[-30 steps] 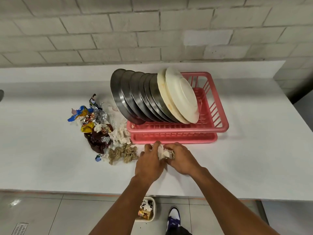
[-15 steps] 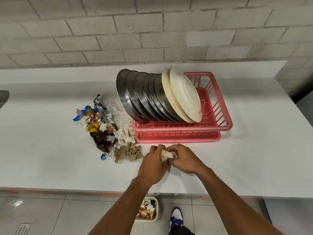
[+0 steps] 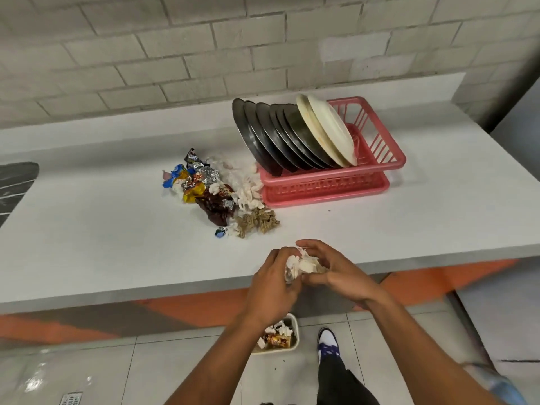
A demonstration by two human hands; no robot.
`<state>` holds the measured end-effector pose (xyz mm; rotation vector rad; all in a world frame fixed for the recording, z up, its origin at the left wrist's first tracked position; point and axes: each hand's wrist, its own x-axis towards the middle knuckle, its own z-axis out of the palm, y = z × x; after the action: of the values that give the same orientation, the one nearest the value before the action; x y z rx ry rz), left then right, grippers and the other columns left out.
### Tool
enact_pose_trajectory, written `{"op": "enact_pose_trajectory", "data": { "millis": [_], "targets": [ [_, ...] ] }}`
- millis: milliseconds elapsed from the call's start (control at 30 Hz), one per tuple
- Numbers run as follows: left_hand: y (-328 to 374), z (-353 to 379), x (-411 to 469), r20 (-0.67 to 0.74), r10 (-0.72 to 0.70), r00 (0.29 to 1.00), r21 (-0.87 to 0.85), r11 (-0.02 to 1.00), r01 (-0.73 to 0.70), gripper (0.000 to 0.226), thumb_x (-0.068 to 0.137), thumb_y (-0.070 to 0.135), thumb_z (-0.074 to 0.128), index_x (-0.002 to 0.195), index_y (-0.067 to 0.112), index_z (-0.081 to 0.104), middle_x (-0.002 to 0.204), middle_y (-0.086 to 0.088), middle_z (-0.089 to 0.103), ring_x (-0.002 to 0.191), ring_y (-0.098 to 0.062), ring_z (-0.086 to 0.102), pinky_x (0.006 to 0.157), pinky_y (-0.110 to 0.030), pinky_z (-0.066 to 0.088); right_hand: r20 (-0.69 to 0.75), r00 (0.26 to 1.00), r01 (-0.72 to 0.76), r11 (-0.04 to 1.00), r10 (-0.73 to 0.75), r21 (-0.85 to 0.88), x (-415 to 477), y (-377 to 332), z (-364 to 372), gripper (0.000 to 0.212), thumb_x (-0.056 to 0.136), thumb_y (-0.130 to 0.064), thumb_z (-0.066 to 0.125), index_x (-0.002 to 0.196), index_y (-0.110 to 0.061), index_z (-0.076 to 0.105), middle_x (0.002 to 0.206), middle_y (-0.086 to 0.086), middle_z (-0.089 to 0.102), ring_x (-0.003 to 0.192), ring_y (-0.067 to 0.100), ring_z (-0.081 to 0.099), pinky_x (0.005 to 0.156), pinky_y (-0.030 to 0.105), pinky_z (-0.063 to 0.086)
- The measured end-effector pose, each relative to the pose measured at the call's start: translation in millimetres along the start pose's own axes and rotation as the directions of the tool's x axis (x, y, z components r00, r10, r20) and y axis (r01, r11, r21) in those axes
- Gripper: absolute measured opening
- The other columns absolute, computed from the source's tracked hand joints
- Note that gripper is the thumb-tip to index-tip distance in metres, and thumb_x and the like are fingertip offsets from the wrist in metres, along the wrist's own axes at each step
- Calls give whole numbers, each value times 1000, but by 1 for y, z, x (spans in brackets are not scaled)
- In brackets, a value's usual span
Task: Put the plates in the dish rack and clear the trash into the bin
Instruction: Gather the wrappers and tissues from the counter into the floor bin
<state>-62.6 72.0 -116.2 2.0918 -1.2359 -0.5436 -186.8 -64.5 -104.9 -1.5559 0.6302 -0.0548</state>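
Several steel plates (image 3: 268,135) and two cream plates (image 3: 330,130) lean on edge in the pink dish rack (image 3: 377,168). A pile of trash (image 3: 216,194), made of wrappers, foil and crumpled tissue, lies on the white counter left of the rack. My left hand (image 3: 271,285) and my right hand (image 3: 336,270) together cup a wad of crumpled white paper (image 3: 301,266) at the counter's front edge. On the floor below them stands a small white bin (image 3: 293,334) with trash inside, partly hidden by my left forearm.
The white counter (image 3: 87,229) runs along a grey brick wall. A dark object (image 3: 14,185) sits at the counter's far left. My shoe (image 3: 328,343) stands on the tiled floor right of the bin. A floor drain (image 3: 71,399) is at bottom left.
Both hands have pulled the wad of paper back from in front of the rack to the counter's front edge, above the bin. The view has tilted down and shifted left.
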Motion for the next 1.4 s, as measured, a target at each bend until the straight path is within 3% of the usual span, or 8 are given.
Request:
{"op": "enact_pose_trajectory", "data": {
  "millis": [333,533,700,833,967,1100,1267,1400],
  "targets": [
    [-61,19,-100,61,-86,994,-138,986,93,37,91,25,70,122,36,52,119,13,56,102,-4,53,80,-14,40,-61,980,-161,930,191,329,-54,71,94,47,93,7,58,130,-21,64,128,5,67,106,20,67,84,33,56],
    [-110,52,-111,90,-277,957,-142,947,288,40,90,27,73,124,32,53,120,9,56,101,-14,60,78,-24,47,-91,938,-321,937,335,140,-28,121,121,36,95,-5,64,127,-20,65,120,4,67,107,20,67,84,33,59],
    [-171,101,-104,111,-424,899,-81,897,434,40,91,32,70,127,31,51,128,0,56,98,-20,64,77,-23,42,-144,899,-419,908,414,-2,12,186,143,31,97,-13,66,127,-16,61,100,-3,60,82,13,63,69,27,59],
    [-238,161,-87,109,-485,868,-43,870,491,44,94,35,67,133,28,48,132,-2,56,107,-26,64,81,-25,43,-195,907,-401,908,375,-121,66,271,161,27,93,-17,70,120,-17,66,103,1,66,83,18,66,74,38,62],
    [-317,230,-73,91,-526,846,-28,848,530,40,93,33,66,129,26,50,130,-4,57,106,-28,63,82,-29,44,-216,923,-364,903,318,-226,120,361,177,31,92,-23,72,122,-19,66,112,-1,70,91,12,63,67,7,45],
    [-396,299,-68,107,-562,820,-9,825,566,37,94,35,63,126,24,50,128,-5,60,104,-31,64,78,-29,44,-215,925,-366,889,314,-276,167,447,193,28,94,-16,69,122,-16,68,118,2,70,97,11,60,65,-2,37],
    [-475,361,-63,119,-598,793,15,800,600,39,96,37,58,130,24,45,127,-5,60,106,-32,65,77,-32,45,-149,935,-353,850,320,-391,223,532,218,27,94,-18,68,121,-19,70,120,6,72,109,23,66,99,32,52],
    [-518,389,-50,127,-632,765,83,775,626,47,94,27,57,138,21,41,135,-8,56,108,-32,64,84,-36,49,-143,949,-314,819,280,-481,259,565,232,22,93,-21,67,114,-23,72,113,5,75,102,25,68,92,31,53]
  ]
}}
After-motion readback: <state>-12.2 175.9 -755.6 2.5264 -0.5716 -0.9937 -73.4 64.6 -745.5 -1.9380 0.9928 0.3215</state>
